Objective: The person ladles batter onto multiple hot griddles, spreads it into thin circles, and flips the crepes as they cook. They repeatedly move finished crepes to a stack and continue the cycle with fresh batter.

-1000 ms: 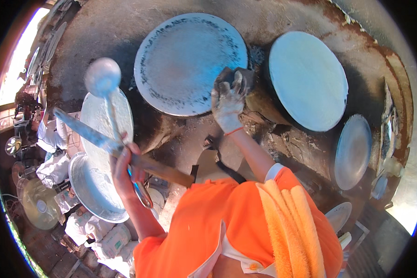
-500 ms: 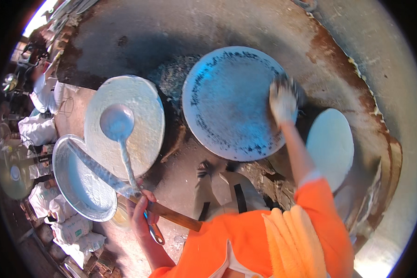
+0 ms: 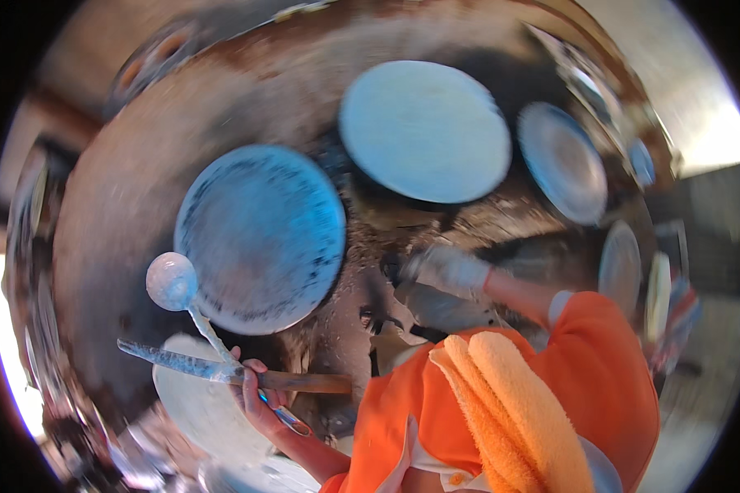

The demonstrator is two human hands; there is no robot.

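A broad, grimy brown surface [image 3: 123,222] fills much of the view. On it sits a large round griddle [image 3: 261,238], its rim ringed with dark flecks. Up and to the right lies a round pan [image 3: 425,131] coated pale all over; another pale disc [image 3: 210,411] lies lower left, partly behind the left forearm. Farther right leans a smaller metal plate [image 3: 561,162]. A long blade [image 3: 177,361] with a wooden handle crosses a ladle [image 3: 172,281], whose bowl overlaps the griddle's left edge. The left hand [image 3: 259,394] curls closed around both. The gloved right hand [image 3: 448,267] is blurred, below the coated pan; its opening and contents cannot be told.
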